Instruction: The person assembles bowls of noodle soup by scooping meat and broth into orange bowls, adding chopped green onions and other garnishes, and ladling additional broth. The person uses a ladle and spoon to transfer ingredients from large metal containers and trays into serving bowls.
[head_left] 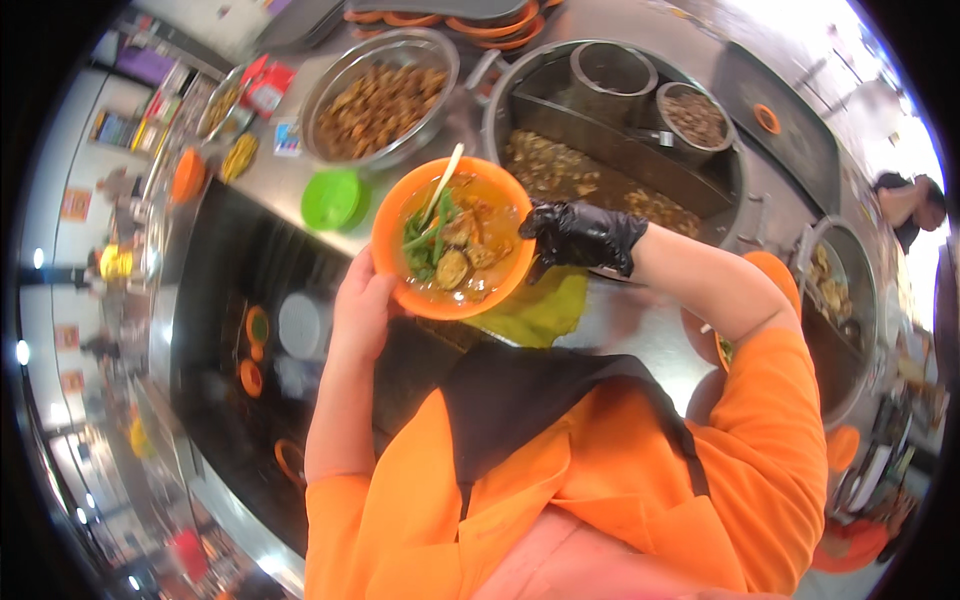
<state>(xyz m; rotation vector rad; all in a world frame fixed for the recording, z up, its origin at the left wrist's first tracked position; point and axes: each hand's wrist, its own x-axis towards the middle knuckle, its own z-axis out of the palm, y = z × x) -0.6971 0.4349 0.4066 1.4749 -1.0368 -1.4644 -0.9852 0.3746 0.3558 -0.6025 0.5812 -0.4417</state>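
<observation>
An orange bowl [386, 225] of reddish soup is held up in front of my chest. In the broth lie green leafy vegetables [425, 250], browned round pieces [453, 268] and a pale spoon [445, 182] that leans over the far rim. My bare left hand [362, 302] grips the bowl's near left side, thumb at the wall and fingers partly hidden beneath. On the right rim, my right hand [585, 235] in a black glove closes its fingers on the edge. Below that hand lies a yellow-green cloth [545, 310].
A large partitioned pot [492, 130] of broth stands beyond my right hand. A steel bowl [452, 70] of brown fried pieces sits at the far left of it, near a green bowl [335, 200]. Another pot [868, 300] is at right. A dark tray [740, 75] lies far right.
</observation>
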